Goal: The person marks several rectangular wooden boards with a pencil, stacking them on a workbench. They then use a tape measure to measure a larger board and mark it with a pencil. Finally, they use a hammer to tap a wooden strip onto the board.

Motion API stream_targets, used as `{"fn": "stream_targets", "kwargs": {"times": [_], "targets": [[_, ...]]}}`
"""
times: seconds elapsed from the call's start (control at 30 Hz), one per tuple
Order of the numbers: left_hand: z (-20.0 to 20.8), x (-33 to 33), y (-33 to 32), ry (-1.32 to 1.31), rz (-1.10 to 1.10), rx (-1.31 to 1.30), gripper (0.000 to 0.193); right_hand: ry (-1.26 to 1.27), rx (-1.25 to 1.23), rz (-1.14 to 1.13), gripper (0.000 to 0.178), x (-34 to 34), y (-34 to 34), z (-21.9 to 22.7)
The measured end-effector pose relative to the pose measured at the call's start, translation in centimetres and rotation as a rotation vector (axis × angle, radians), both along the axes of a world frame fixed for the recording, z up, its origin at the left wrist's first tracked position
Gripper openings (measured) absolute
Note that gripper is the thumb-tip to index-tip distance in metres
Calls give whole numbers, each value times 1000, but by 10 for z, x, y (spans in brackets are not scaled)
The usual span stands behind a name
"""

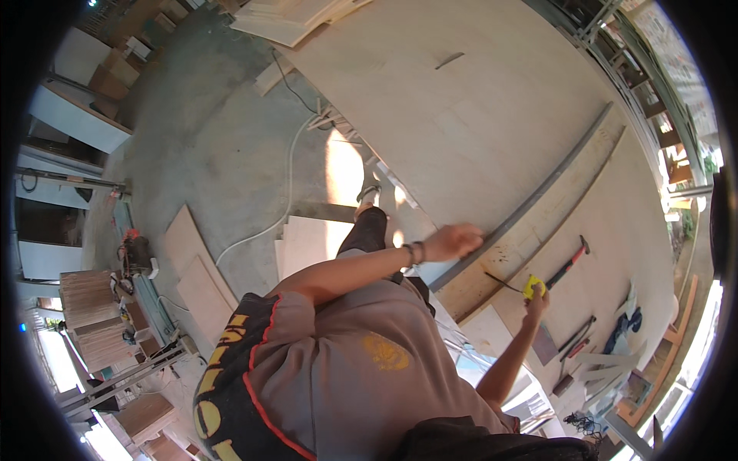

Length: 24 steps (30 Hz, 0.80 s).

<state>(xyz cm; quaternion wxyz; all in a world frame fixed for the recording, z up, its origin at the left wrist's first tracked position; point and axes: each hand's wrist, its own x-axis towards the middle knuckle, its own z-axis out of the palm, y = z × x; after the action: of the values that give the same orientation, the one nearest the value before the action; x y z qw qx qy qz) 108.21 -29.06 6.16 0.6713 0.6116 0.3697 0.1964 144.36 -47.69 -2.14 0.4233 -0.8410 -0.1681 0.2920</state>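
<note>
In my right hand is a yellow tape measure, held just above the pale board on the worktable. A thin dark strip reaches out from beside it to the left; whether it is the tape's blade I cannot tell. My left hand, with dark bands at the wrist, is curled and slightly blurred beside a long grey bar. What its fingers hold, if anything, is hidden. A hammer with a red and black handle lies past the tape measure.
Other hand tools and a dark blue cloth lie at the right of the table. Stacked boards rest on its far left corner. A pale hose and leaning panels are on the floor at left.
</note>
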Motion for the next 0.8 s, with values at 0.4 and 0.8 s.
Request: {"fn": "stream_targets", "kwargs": {"times": [0.4, 0.8], "targets": [[-59, -266, 106, 264, 667, -40, 28, -634, 147, -145, 33, -67, 37, 1], [38, -449, 570, -777, 1051, -233, 59, -371, 201, 76, 26, -348, 255, 43]]}}
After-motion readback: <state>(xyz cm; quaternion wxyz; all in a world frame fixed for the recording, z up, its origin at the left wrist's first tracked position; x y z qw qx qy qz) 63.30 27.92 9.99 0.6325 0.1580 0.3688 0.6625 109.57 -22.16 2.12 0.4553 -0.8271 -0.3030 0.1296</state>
